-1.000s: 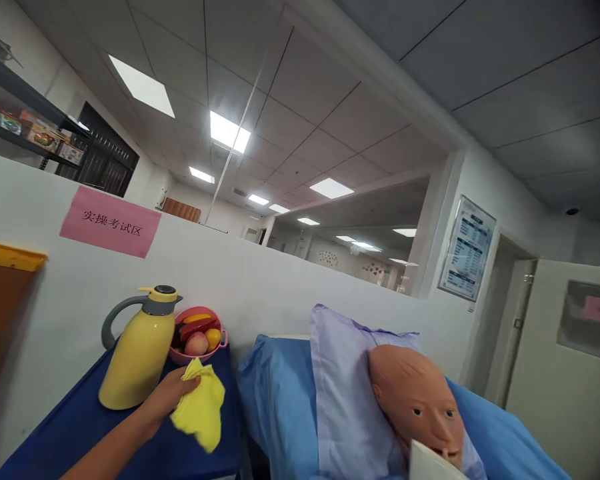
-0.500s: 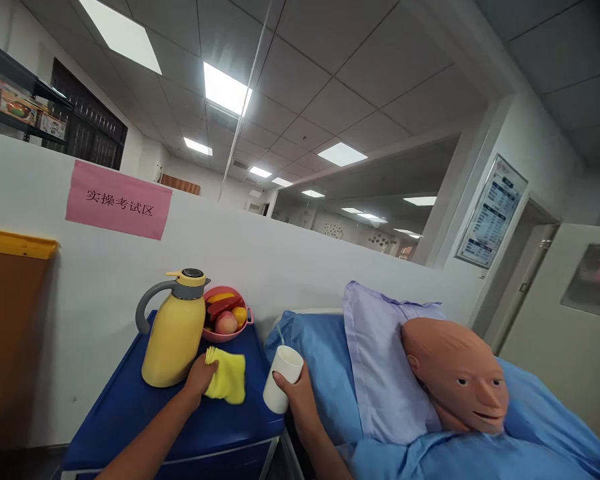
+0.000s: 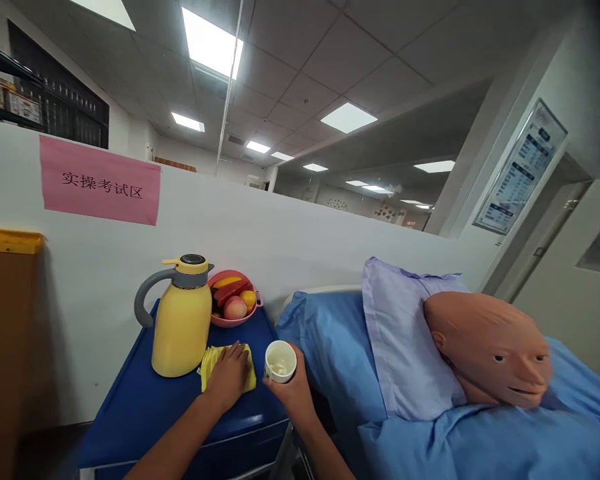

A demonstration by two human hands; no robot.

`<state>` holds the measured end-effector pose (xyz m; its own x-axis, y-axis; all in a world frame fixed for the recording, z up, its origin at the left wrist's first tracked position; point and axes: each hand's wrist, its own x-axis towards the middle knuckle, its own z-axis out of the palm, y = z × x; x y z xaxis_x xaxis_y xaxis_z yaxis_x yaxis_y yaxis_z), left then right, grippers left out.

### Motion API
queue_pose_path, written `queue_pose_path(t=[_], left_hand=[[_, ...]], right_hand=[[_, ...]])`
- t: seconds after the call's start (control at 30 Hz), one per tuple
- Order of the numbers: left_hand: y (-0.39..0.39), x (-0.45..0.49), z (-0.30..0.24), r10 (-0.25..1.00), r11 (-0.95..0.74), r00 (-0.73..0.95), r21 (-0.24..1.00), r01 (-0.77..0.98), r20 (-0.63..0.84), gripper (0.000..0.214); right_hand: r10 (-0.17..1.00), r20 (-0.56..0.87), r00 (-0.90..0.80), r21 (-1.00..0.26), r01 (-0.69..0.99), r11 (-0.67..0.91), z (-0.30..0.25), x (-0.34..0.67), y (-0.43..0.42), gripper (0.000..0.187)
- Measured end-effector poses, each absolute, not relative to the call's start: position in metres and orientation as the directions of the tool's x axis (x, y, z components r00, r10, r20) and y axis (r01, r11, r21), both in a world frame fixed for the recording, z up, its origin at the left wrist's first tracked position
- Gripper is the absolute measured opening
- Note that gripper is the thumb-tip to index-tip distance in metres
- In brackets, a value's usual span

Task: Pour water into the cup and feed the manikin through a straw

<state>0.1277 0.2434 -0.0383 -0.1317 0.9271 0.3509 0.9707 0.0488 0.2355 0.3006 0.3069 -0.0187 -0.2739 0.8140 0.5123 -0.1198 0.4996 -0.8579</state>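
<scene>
My left hand [image 3: 229,375] presses a folded yellow cloth [image 3: 251,381] onto the blue top of a bedside cabinet [image 3: 145,413]. Its fingers are bent over the cloth, and the thumb is hidden. In my right hand [image 3: 296,387] is a white cup [image 3: 281,377], its mouth tipped toward me. Something pale shows at the bottom of the cup, too unclear to name. Just left of the cloth stands a yellow thermos jug [image 3: 183,327] with a grey handle. Behind the cloth is a pink basket [image 3: 233,323] of fruit.
A bed with a blue pillow [image 3: 325,340] and a lilac pillow [image 3: 400,353] stands to the right. On it lies a manikin head [image 3: 485,347] above a blue cover [image 3: 500,447]. A white partition [image 3: 300,247] with a pink sign [image 3: 100,183] runs behind the cabinet.
My left hand has lowered the cloth from above the cabinet onto its top, moving right. The cup in my right hand has tilted so its inside faces me. The view has shifted.
</scene>
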Motion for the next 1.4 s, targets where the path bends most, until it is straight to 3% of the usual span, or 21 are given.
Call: queue_pose_path(t=[0.53, 1.1, 1.23, 1.4], left_hand=[[0.257, 0.131, -0.051, 0.962, 0.120, -0.155, 0.162, 0.979, 0.224, 0.051], [0.265, 0.129, -0.058, 0.962, 0.123, -0.149, 0.126, 0.984, 0.229, 0.055], [0.263, 0.133, -0.050, 0.956, 0.122, -0.149, 0.120, 0.985, 0.253, 0.053], [0.238, 0.145, -0.033, 0.929, 0.119, -0.149, 0.107, 0.987, 0.339, 0.054]], right_hand=[[0.869, 0.396, -0.297, -0.917, -0.168, 0.361, -0.028, 0.280, 0.353, 0.075], [0.848, 0.426, -0.315, -0.904, -0.169, 0.392, -0.037, 0.267, 0.364, 0.069], [0.864, 0.380, -0.330, -0.925, -0.161, 0.345, -0.037, 0.268, 0.358, 0.074], [0.931, 0.265, -0.249, -0.960, -0.157, 0.231, -0.040, 0.289, 0.324, 0.101]])
